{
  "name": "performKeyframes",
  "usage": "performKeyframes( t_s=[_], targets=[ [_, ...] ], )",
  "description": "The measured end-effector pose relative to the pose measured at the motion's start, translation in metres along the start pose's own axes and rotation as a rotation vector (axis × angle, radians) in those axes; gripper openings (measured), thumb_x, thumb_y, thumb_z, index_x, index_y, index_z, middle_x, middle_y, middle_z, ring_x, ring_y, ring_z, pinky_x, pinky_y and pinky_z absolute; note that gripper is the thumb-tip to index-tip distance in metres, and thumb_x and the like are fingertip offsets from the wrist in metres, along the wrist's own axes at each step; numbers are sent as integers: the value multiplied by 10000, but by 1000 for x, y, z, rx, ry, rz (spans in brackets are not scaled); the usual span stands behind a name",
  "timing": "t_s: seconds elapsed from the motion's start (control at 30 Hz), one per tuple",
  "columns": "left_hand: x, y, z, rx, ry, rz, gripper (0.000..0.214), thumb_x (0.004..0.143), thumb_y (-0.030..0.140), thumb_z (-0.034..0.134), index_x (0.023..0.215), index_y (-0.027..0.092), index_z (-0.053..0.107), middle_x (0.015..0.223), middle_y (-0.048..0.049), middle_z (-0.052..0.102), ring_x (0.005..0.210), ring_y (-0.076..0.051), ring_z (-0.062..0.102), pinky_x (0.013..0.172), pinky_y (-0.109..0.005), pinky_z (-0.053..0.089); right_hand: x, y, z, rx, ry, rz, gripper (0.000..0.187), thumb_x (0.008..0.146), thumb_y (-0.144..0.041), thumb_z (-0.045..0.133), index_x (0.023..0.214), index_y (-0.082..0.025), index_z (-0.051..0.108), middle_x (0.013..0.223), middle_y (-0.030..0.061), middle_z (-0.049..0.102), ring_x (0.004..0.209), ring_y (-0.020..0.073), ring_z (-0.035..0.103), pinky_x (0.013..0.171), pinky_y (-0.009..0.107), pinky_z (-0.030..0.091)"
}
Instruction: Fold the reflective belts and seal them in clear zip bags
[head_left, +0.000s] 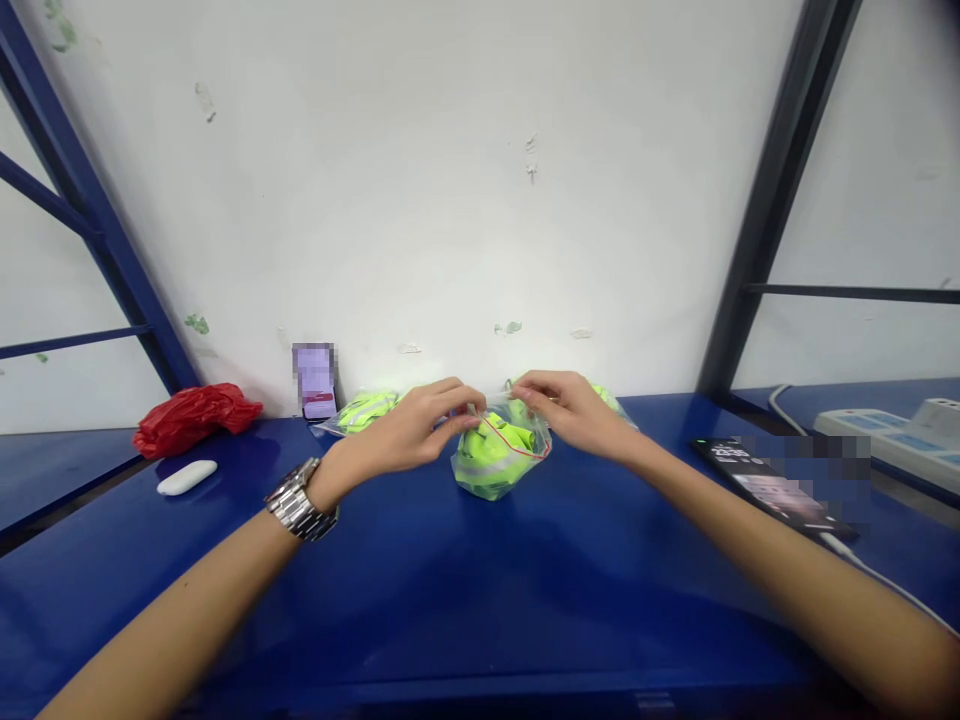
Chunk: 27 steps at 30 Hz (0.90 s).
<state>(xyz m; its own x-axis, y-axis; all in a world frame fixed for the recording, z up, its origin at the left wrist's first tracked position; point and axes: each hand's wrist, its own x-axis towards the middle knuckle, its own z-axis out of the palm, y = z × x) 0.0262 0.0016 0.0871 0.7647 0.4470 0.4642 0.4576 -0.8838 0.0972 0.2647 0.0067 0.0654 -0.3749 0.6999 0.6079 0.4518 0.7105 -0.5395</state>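
Note:
A transparent zip bag (495, 460) with a red-lined seal sits on the blue shelf top (480, 600), holding a folded neon yellow-green hi-vis vest with grey reflective strips. My left hand (405, 432) and my right hand (566, 412) meet above it, their fingertips pinching the bag's upper edge from either side. Two more bagged neon items lie behind it: one (364, 410) partly hidden by my left hand, another (606, 398) by my right. A steel wristwatch (296, 500) circles my left wrist.
A red plastic bag (196, 418) and a white oblong case (187, 477) lie at left. A phone (315, 380) leans on the white wall. Another phone (772, 487) lies at right, with a cable, near a power strip (885, 430). Dark metal uprights frame both sides.

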Motion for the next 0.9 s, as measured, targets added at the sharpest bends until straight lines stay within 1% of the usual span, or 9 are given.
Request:
performKeyframes(
  t_s=[0.1,0.17,0.27,0.33,0.5,0.67,0.77,0.87,0.9],
  targets=[
    [11,-6,-6,82,14,2,62,938,220,477,913,185,522,817,-14,572,723,-130,541,672,-262,425,7,-10,-4,-17,-40,-66,281,935,-415,433,1016,-201,595,968,67,631,889,194,566,691,294,442],
    [15,-11,-6,96,25,13,65,917,170,475,858,185,497,769,-1,558,683,-119,533,635,-245,408,8,-18,-6,-88,-186,-143,336,913,-478,474,1114,-234,589,1071,75,608,980,214,544,781,326,441],
    [15,-17,-4,98,58,28,131,881,90,424,810,186,479,731,7,542,652,-109,531,595,-226,388,8,-26,-4,-227,-404,-140,521,816,-577,580,1241,-279,550,1007,72,559,877,214,532,764,345,432],
    [14,-20,-3,130,100,38,162,840,51,406,782,187,473,678,18,517,603,-102,504,556,-220,361,8,-29,0,-284,-465,-106,553,764,-582,629,1206,-257,570,930,63,505,786,196,506,694,321,421],
    [12,-20,-4,227,228,119,192,729,5,394,731,186,457,614,31,497,537,-93,470,511,-215,331,19,-27,17,-355,-461,-74,315,703,-396,666,943,-199,617,834,47,467,723,178,466,599,280,343],
    [16,-16,-5,243,208,137,213,692,-15,369,710,184,441,613,27,481,562,-96,536,504,-196,350,25,-19,33,-491,-448,27,280,691,-439,629,789,-181,577,855,74,515,762,216,479,553,284,291],
    [19,-18,-5,221,169,111,239,709,-28,371,741,181,483,639,20,507,595,-100,550,528,-198,371,22,-14,30,-503,-446,-12,315,717,-467,609,845,-179,597,888,82,515,787,230,496,570,293,321],
    [20,-20,-9,220,140,86,225,787,15,416,811,180,567,663,10,576,582,-102,529,552,-217,374,19,-11,15,-418,-510,-116,379,726,-457,647,991,-186,627,949,83,524,778,212,531,635,311,396],
    [20,-20,-11,216,133,78,211,814,41,434,839,180,590,676,6,600,582,-103,529,561,-221,376,19,-10,8,-376,-501,-156,410,736,-455,659,1053,-196,626,999,89,533,810,213,548,681,319,421]
  ],
)
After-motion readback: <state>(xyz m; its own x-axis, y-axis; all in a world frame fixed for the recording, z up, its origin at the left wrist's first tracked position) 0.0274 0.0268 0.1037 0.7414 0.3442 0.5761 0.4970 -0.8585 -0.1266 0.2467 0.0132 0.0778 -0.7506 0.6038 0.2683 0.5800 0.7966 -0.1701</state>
